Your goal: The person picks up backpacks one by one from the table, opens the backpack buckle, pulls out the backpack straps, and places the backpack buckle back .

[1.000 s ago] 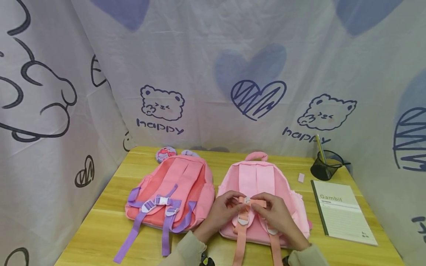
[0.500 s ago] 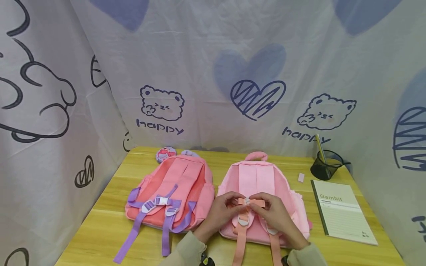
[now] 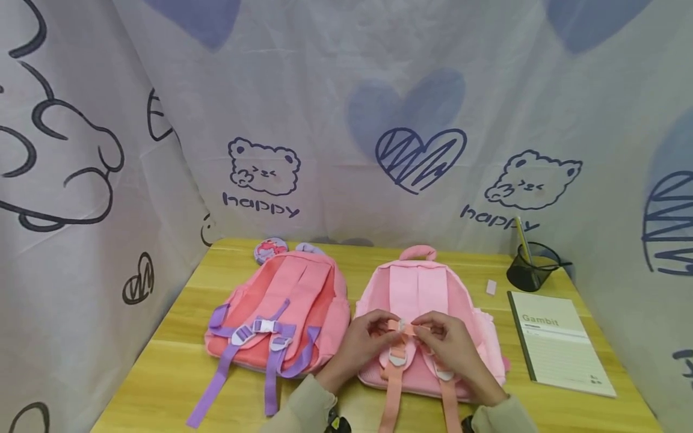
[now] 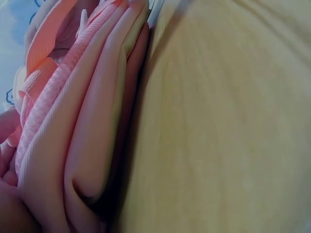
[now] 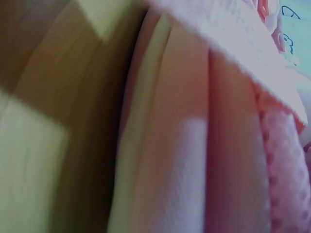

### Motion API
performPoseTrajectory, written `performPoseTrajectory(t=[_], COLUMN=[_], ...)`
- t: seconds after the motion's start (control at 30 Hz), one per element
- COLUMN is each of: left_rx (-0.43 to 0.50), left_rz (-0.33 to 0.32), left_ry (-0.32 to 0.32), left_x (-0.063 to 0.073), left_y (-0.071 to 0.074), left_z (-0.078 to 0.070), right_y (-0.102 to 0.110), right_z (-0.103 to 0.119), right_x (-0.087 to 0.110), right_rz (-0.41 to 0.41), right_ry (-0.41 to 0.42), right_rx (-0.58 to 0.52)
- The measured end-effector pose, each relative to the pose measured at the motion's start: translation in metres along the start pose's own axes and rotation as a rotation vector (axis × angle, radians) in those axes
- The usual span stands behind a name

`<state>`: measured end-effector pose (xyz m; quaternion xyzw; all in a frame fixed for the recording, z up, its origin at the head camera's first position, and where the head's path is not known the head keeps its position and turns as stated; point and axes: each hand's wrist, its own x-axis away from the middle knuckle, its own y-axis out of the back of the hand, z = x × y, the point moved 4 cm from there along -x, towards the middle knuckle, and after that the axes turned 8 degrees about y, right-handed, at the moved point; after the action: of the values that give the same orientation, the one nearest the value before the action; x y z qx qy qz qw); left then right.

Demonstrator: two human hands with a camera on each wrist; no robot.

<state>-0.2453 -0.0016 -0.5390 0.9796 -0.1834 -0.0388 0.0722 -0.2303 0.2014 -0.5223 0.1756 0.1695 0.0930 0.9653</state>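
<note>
Both hands are at work on the pink bag (image 3: 418, 285), which lies back side up on the tabletop (image 3: 162, 361), and here's the action: an orange chest strap (image 3: 394, 325) crossing the lower half of its back. Left hand (image 3: 361, 344) has it pinched just beside the white buckle (image 3: 402, 326), thumb and fingers drawn close. Right hand (image 3: 453, 346) pinches it on the buckle's other side, its grip just as narrow; whether the buckle is fastened, I can't tell. Two orange tails (image 3: 391, 397) run from the pink bag's near end toward the person. Just left of the pink bag sits the coral bag (image 3: 300, 279), purple straps (image 3: 213, 388) spilling forward. Over to the pink bag's right: a Gambit notebook (image 3: 563, 346), and beyond its upper right, a small pale block (image 3: 491, 287) and a black mesh cup (image 3: 526, 275) with a pencil (image 3: 523, 237) leaning inside.
</note>
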Motion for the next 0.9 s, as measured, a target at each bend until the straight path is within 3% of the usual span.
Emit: performPoseTrajectory(t=[0.1,0.37,0.6,0.9], left_rx=[0.021,-0.008,0.001,0.033], left_rz=[0.02,-0.006,-0.003,0.01], left_ry=[0.021,0.013,-0.008,0.025], left_x=[-0.0003,-0.0007,-0.0014,-0.0001], left_y=[-0.0016,-0.0005,-0.0001,-0.0013], left_z=[-0.0009,0.0003,0.0014,0.0009], right_y=[-0.0011,-0.0072,-0.0025,-0.0005], right_z=[-0.0003,0.0047,0.0012,-0.0003], right_x=[-0.0006,-0.0036,-0.0011,-0.0002], right_rz=[0.002,0.02,0.007,-0.002], right_ry=[0.004,-0.048,-0.036,-0.025], right_rx=[-0.011,-0.016,0.015,0.027])
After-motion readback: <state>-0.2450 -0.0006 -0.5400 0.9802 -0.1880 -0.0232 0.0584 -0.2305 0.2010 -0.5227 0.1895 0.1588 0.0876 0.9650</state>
